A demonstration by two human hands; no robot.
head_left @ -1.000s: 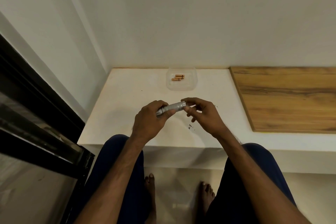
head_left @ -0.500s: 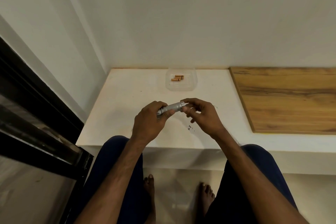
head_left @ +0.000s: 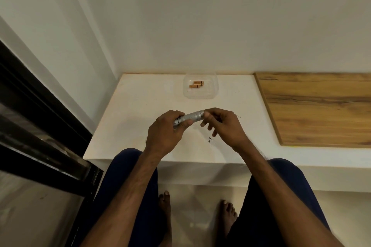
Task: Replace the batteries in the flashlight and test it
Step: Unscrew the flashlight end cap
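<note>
A small silver flashlight (head_left: 191, 117) with a knurled body is held level above the white table (head_left: 128, 118). My left hand (head_left: 165, 133) wraps its left end. My right hand (head_left: 224, 126) pinches the flashlight's right end with thumb and forefinger; its other fingers are spread. Whatever lies under those fingertips is hidden. Three copper-coloured batteries (head_left: 196, 84) lie in a clear plastic tray (head_left: 210, 94) at the back of the table.
A wooden board (head_left: 321, 106) covers the table's right part. Small dark specks (head_left: 210, 140) lie on the table below my right hand. A black window frame (head_left: 40, 126) runs along the left. My knees and bare feet are under the table's front edge.
My right hand's fingers have shifted at the flashlight's right end, with the lower fingers spreading out. The flashlight has stayed in place in my left hand.
</note>
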